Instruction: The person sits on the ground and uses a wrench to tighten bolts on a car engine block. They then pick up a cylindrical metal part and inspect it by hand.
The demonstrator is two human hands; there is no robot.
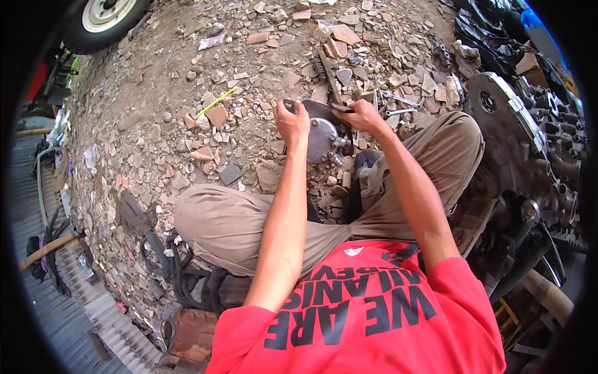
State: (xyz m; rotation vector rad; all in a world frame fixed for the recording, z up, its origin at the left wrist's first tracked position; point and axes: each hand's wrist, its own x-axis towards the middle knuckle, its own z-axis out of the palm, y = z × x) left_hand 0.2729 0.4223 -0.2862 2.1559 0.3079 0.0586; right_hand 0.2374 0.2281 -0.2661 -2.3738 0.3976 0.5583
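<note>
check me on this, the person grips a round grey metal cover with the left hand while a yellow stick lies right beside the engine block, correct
Not quite. In the head view the left hand does grip the round grey metal cover, but the yellow stick lies on the rubble to the left, far from the engine block.

Grey metal engine cover (322, 140); khaki trousers (249, 218); red shirt (367, 324) with black lettering; yellow stick (215, 103); reddish-brown rubble ground (156, 75); white wheel rim (109, 11).

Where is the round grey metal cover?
In the head view, the round grey metal cover stands on the rubble ground, upper middle, gripped by the left hand beside the right hand.
</note>
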